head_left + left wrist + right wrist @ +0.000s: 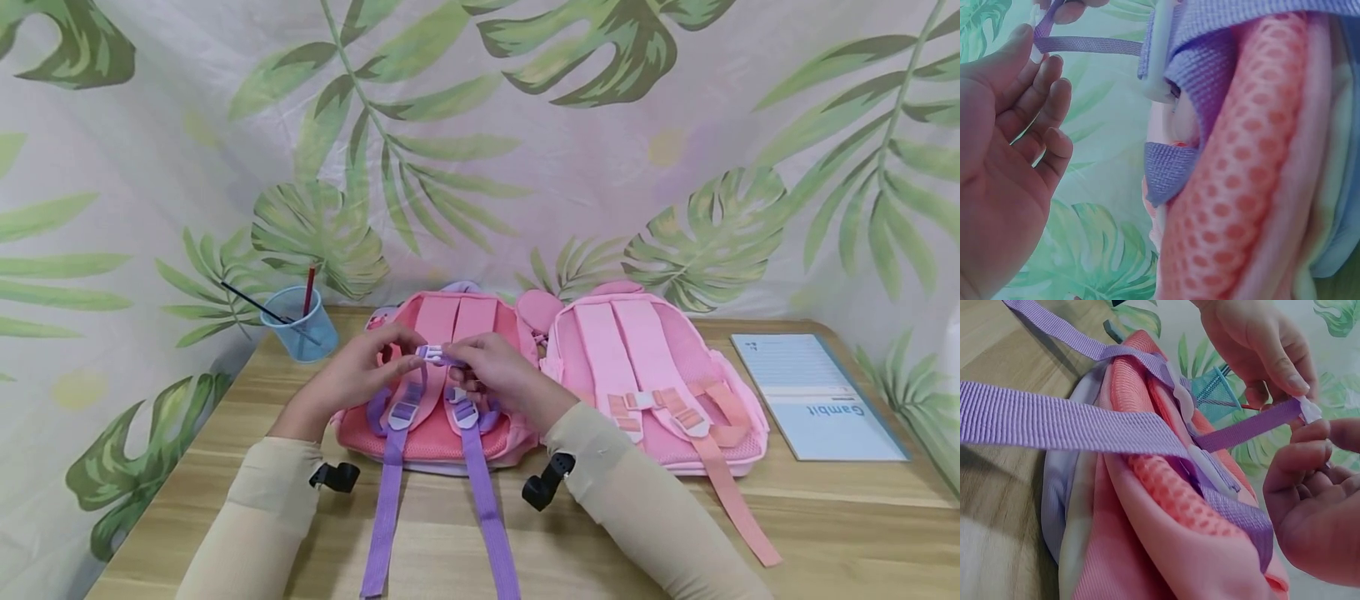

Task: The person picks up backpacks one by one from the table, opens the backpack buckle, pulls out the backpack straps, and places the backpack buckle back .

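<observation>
A white buckle (432,354) on a purple chest strap is held up between both hands, above the coral-pink backpack (442,442). My left hand (365,372) pinches the buckle's left end between thumb and fingers. From the other side my right hand (498,371) pinches its right end. The buckle's halves appear joined, though fingers cover part of it. Below hang two purple shoulder straps (1054,419) with white adjusters (402,415), their loose ends lying toward the front of the table. In the left wrist view the thin purple strap (1091,45) runs taut to the fingers.
A light-pink backpack (585,400) with orange straps lies at the right, its chest buckle (640,401) fastened. Beyond it is a blue notebook (832,429). A blue mesh pen cup (288,342) holding pencils stands at the back left of the wooden table (225,442).
</observation>
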`<state>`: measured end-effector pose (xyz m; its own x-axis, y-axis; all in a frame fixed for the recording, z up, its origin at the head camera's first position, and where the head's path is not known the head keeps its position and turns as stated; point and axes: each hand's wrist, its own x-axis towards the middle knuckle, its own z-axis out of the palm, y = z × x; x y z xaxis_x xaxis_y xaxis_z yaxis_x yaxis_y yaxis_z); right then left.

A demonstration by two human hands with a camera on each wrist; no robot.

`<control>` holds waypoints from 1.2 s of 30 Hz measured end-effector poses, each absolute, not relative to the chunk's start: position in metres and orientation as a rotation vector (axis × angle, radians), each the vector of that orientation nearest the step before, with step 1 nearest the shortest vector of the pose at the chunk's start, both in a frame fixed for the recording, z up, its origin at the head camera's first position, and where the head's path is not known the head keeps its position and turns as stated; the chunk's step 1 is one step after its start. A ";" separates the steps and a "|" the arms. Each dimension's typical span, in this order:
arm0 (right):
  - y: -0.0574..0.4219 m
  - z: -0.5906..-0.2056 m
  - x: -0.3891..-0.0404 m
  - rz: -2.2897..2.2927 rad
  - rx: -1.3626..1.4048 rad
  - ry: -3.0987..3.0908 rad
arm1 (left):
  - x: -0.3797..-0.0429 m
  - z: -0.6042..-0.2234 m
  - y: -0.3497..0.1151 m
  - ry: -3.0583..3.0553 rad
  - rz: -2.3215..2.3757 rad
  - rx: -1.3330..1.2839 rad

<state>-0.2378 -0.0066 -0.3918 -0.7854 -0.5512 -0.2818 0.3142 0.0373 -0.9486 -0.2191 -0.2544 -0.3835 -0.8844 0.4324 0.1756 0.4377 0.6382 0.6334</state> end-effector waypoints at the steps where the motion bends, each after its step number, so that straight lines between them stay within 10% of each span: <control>1: -0.005 -0.391 -0.238 -1.805 -0.228 1.699 | -0.219 -0.384 -0.255 -2.834 -1.105 -0.748; 36: -0.019 -0.395 -0.240 -1.841 -0.233 1.740 | -0.221 -0.392 -0.261 -2.806 -1.231 -0.747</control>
<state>-0.2395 -0.0185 -0.3952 -0.8116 -0.5213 -0.2638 0.2927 0.0279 -0.9558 -0.2210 -0.2607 -0.3925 -0.8876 0.4264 0.1741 0.4168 0.5830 0.6974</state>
